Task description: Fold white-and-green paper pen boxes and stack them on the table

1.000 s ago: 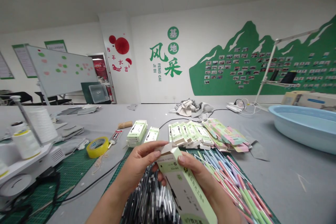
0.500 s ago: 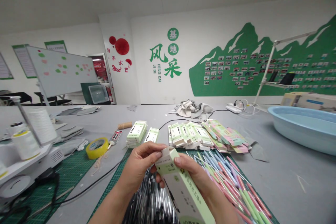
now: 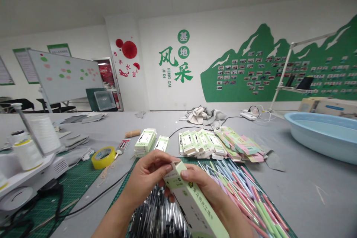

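Observation:
A light green and white paper carton (image 3: 192, 200) is tilted between my two hands, its top end toward the far side. My right hand (image 3: 208, 184) wraps round its right side, thumb pressed near the top edge. With thumb and fingers, my left hand (image 3: 152, 173) pinches the end flap at the carton's top left corner. Some of the left fingertips are hidden behind the carton. Below the hands lies a heap of black and clear pens (image 3: 156, 212). Pastel-coloured pens (image 3: 251, 193) are spread to the right of my right hand.
Stacked cartons (image 3: 145, 141) and a row of flat cartons (image 3: 200, 143) sit beyond my hands. Yellow tape (image 3: 103, 158), a black cable (image 3: 106, 187) and a sewing machine (image 3: 30, 178) are at left. A blue basin (image 3: 323, 137) stands at right.
The carton's top has shifted slightly left and down, and the carton has turned so more of its lettered green side shows. Both hands have moved along with it, keeping their hold.

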A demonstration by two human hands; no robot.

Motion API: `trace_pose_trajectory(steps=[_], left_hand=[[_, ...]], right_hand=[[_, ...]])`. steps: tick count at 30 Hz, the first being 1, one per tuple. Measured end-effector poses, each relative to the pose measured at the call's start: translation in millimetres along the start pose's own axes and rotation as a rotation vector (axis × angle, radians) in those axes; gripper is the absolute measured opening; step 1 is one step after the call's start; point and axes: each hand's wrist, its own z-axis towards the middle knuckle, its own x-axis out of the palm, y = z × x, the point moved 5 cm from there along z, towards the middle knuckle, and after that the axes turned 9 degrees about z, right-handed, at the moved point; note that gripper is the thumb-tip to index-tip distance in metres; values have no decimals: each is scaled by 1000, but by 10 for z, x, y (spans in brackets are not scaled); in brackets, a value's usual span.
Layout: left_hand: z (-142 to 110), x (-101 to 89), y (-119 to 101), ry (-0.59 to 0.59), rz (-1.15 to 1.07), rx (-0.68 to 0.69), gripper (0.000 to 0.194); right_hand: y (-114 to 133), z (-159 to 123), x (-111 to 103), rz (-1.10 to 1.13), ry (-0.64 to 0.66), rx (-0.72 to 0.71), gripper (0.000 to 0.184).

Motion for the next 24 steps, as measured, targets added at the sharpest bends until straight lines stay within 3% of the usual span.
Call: trace_pose_trajectory(steps=[18,24], left_hand=[[42,-5,40,-28,76,51,17],[48,-8,22,-2,97,75,16]], right_hand=[[7,-30,-23,12,-88,-19,47],[-9,2,-31,35,-94,29,54]])
